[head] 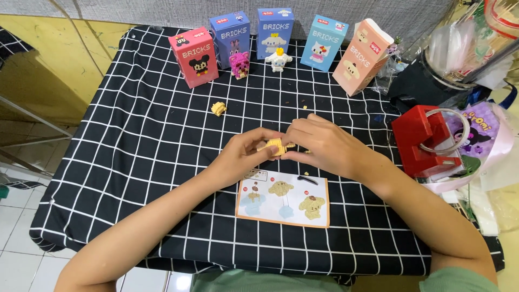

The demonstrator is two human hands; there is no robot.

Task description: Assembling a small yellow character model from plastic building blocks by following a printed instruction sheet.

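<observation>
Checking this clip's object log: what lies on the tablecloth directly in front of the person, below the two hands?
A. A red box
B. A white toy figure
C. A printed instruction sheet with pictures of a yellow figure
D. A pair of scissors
C: the instruction sheet lies flat on the checked tablecloth just below the left hand and right hand, which hold a small yellow brick piece.

A small yellow block assembly of tiny plastic bricks (274, 146) sits pinched between both hands' fingertips, raised just above the black white-gridded cloth, mid-table, just beyond the far edge of the instruction sheet.
</observation>
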